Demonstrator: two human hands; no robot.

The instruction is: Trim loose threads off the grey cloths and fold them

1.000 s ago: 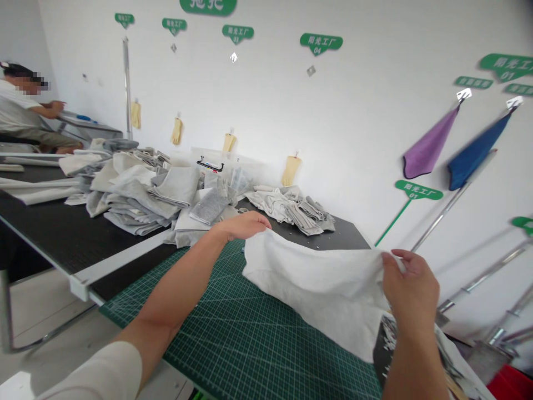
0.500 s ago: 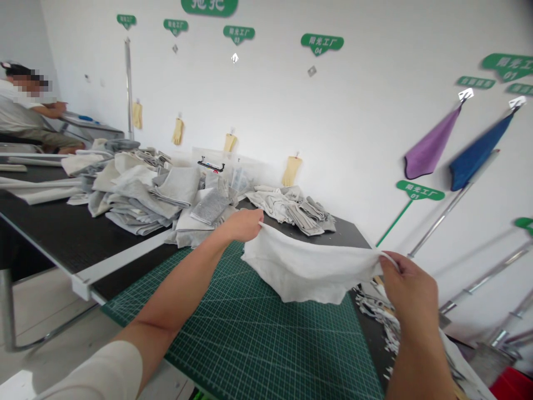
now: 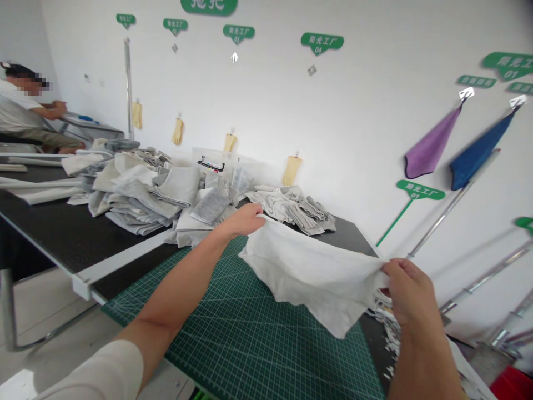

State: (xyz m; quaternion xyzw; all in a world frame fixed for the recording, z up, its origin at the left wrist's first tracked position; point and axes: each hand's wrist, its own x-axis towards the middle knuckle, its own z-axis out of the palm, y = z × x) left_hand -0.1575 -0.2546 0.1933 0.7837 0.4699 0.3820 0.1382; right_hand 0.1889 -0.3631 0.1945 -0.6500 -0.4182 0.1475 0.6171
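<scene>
Gripping wht cloth (image 3: 312, 266), L hand (image 3: 246, 220) & R hand (image 3: 410, 286), over grn mat (image 3: 270, 344)

We hold both arms out before us, the left arm (image 3: 179, 294) reaching long and slantwise, the right arm (image 3: 420, 355) rising more steeply. Our left hand (image 3: 245, 220) and right hand (image 3: 410, 286) are well apart, each closed in a pinch, the left farther forward.

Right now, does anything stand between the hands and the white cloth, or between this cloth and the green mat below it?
Nothing visible does: the left hand and right hand hold the white cloth by its upper edge, but it hides part of the green mat.
</scene>
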